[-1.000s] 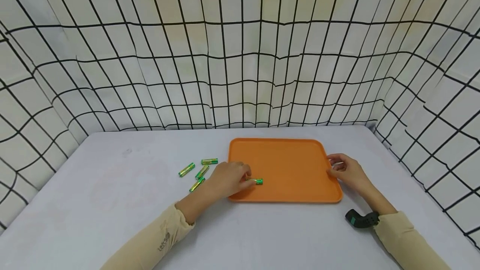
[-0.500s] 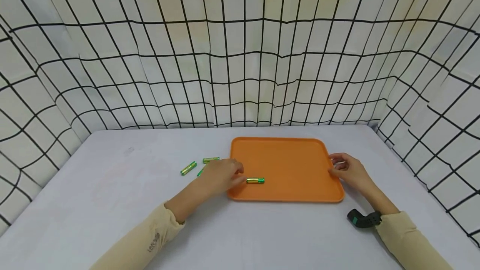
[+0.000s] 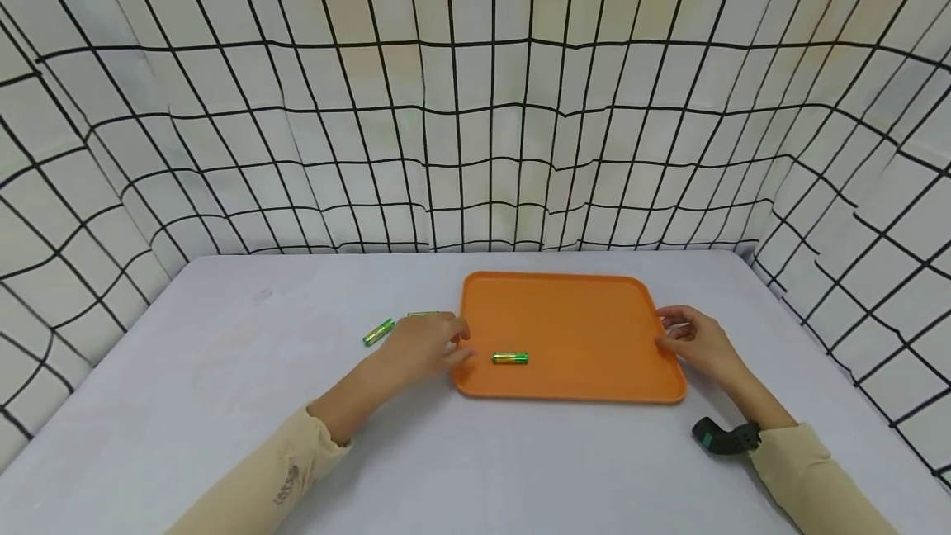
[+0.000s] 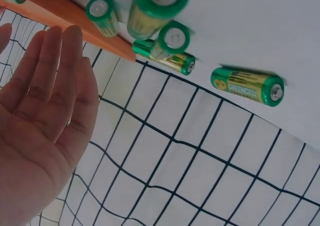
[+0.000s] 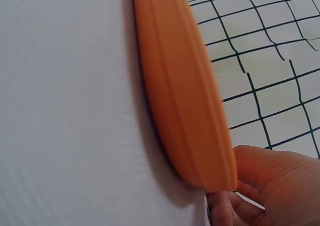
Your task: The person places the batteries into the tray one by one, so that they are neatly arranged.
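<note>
One green-and-gold battery [image 3: 510, 358] lies crosswise on the orange tray [image 3: 579, 337], near its left side. Just left of it, my left hand [image 3: 418, 347] hovers over the tray's left rim, fingers loosely bent and holding nothing. Beside the tray, several more batteries are on the table; a slanted battery [image 3: 379, 332] shows in the head view, while others are partly or wholly hidden by the left hand. The left wrist view shows them close up, including a battery [image 4: 247, 85] with a printed label. My right hand [image 3: 694, 341] holds the tray's right rim between thumb and fingers.
A white cloth covers the table [image 3: 223, 370]. Behind it and at both sides stands a white wall with a black grid [image 3: 475, 130]. A black wrist camera [image 3: 726, 437] is strapped at the right sleeve's cuff.
My left hand has let go of the battery on the tray and drawn back left, now covering more of the loose batteries. The right hand stays at the rim.
</note>
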A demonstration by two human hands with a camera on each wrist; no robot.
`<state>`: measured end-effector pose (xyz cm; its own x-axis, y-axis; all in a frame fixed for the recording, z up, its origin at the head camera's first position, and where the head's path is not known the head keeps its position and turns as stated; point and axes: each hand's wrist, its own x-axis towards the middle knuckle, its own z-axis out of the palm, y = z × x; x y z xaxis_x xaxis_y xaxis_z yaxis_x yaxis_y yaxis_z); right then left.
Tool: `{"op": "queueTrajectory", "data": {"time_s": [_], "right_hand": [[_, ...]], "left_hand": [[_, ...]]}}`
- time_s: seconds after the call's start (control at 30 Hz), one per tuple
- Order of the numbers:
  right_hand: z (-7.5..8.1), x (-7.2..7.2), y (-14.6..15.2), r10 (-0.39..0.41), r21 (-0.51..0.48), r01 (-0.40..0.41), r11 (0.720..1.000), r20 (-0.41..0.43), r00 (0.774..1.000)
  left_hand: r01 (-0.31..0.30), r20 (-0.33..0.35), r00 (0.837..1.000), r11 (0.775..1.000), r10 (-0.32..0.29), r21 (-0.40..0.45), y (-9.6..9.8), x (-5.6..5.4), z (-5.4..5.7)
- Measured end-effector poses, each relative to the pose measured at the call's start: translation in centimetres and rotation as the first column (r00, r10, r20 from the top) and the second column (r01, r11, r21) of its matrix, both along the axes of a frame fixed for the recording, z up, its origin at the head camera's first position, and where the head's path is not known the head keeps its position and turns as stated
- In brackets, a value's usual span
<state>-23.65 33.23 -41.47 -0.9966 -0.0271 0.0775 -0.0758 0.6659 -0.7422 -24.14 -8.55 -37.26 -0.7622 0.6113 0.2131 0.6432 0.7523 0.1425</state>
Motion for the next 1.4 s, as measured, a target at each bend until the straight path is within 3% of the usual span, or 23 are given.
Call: {"op": "queueTrajectory", "data": {"time_s": [0.53,0.73,1.1,1.4], "right_hand": [[-0.2,0.0,-0.1,0.004,0.022,-0.004,1.0,0.005,1.0],[-0.2,0.1,0.0,0.008,0.034,-0.007,0.999,-0.012,1.0],[0.0,0.2,0.1,0.007,0.032,-0.006,0.999,-0.017,1.0],[-0.1,0.2,-0.1,0.008,0.022,-0.008,1.0,0.007,1.0]], "left_hand": [[-0.078,0.014,0.997,0.997,0.078,-0.002,-3.6,0.8,0.7],[-0.127,0.062,0.99,0.992,0.129,-0.024,-4.8,1.0,1.1],[-0.144,0.044,0.989,0.99,0.144,0.0,-6.6,1.8,0.4],[-0.177,0.088,0.98,0.984,0.176,0.0,-7.4,2.1,-0.4]]}}
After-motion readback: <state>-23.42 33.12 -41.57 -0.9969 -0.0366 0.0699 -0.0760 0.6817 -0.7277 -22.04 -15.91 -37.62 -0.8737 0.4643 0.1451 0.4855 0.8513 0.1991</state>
